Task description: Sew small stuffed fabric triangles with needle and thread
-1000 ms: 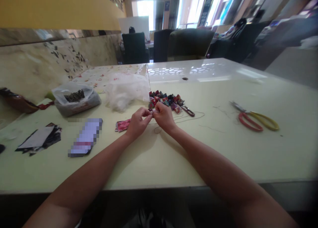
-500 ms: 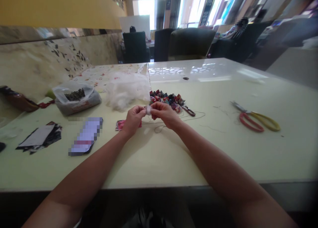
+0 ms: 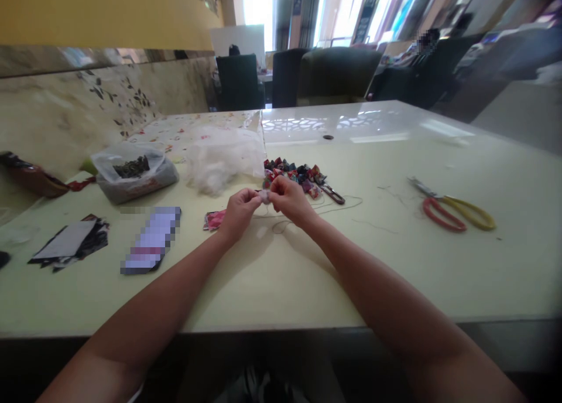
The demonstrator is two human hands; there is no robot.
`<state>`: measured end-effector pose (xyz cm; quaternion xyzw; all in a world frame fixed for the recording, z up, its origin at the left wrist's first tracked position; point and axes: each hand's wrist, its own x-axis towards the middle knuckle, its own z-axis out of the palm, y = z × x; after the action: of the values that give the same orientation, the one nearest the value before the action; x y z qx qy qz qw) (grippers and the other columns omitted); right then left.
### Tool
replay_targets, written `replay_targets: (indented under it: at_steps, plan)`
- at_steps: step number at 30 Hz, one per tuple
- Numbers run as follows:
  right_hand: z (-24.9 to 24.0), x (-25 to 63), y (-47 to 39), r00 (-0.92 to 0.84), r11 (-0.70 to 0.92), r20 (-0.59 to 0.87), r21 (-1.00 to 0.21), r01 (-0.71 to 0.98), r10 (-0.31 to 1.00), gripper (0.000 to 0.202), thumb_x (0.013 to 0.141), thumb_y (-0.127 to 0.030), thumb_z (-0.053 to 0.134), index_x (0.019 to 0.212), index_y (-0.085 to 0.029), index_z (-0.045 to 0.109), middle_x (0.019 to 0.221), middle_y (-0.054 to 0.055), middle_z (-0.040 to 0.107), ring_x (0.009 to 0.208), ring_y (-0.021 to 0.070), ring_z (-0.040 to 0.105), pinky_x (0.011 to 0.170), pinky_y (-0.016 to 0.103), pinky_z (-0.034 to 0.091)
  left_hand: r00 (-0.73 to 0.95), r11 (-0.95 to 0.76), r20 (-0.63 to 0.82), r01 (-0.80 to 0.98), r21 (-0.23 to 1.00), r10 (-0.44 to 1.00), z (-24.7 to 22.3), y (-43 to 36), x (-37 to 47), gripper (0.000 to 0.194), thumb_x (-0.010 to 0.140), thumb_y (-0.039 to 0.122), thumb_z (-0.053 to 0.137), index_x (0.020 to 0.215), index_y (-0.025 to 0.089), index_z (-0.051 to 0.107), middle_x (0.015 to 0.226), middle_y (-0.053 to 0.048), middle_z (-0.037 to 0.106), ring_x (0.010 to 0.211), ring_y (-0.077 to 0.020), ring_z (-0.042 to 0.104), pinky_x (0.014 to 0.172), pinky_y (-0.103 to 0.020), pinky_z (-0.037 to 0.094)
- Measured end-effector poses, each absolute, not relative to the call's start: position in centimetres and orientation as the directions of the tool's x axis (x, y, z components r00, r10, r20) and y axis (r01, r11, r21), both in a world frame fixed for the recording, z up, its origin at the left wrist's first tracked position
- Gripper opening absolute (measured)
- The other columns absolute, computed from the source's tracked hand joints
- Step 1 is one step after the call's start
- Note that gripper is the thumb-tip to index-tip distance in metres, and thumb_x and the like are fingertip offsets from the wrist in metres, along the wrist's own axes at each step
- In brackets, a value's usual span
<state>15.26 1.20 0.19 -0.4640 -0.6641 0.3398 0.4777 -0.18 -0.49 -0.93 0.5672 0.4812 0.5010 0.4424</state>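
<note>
Pinching small, whitish, fluffy wad (image 3: 264, 196) between nearly closed fingers (image 3: 280, 186) of left hand (image 3: 240, 212) and right hand (image 3: 291, 201). Held over glossy, pale-green bench (image 3: 281, 286), near-left of multicoloured folded-fabric pile (image 3: 302, 173).

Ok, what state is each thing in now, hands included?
Left hand: pinching the white tuft
Right hand: pinching the same tuft
White tuft: held between both hands
Plastic bag: open on top, dark bits inside
Thread: slack, looped on the table
Scissors: lying flat, handles spread
Phone: lying flat, screen pixelated
</note>
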Motion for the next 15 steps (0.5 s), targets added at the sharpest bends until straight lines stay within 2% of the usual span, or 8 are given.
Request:
replay_targets:
  at_steps: [3,5,10,15]
  plan:
    - [0.26,15.63,1.31,-0.243,0.217,0.208,-0.976,0.01,0.947,0.019,0.074,-0.032,0.065,0.077,-0.019,0.051,0.068,-0.004,0.053,0.054,0.0096,0.05,0.053,0.025,0.039,0.001,-0.096,0.096,0.034,0.995,0.995,-0.91,-0.32,-0.38,0.017,0.073,0.033,0.066,0.072,0.018,0.06,0.065,0.001,0.057,0.049,-0.0076,0.038,0.045,-0.022,0.028]
    - [0.25,15.76,1.33,-0.311,0.178,0.18,-0.983,-0.035,0.933,0.03,0.071,-0.039,0.073,0.078,-0.018,0.053,0.07,-0.003,0.055,0.054,0.0089,0.051,0.053,0.025,0.041,0.028,-0.102,0.103,-0.011,0.995,0.994,-0.88,-0.2,-0.49,0.017,0.074,0.034,0.066,0.072,0.018,0.06,0.066,0.0,0.059,0.053,-0.0091,0.045,0.047,-0.022,0.032]
    - [-0.25,15.65,1.51,-0.31,0.18,0.166,-0.983,0.018,0.936,0.032,0.069,-0.039,0.076,0.071,-0.017,0.053,0.058,-0.005,0.051,0.05,0.0073,0.046,0.049,0.022,0.035,0.081,-0.18,0.18,-0.003,0.984,0.98,-0.93,0.19,-0.74,0.016,0.074,0.032,0.067,0.071,0.017,0.061,0.067,0.0,0.059,0.065,-0.0112,0.054,0.063,-0.024,0.044]
    - [-0.56,15.61,1.71,-0.217,0.28,0.229,-0.929,0.242,0.949,0.019,0.073,-0.029,0.066,0.064,-0.018,0.053,0.052,-0.005,0.05,0.049,0.0084,0.042,0.049,0.022,0.029,0.106,-0.236,0.22,0.184,0.954,0.97,-0.64,-0.23,-0.69,0.02,0.078,0.036,0.065,0.073,0.018,0.061,0.062,0.003,0.054,0.052,-0.0093,0.042,0.053,-0.025,0.037]
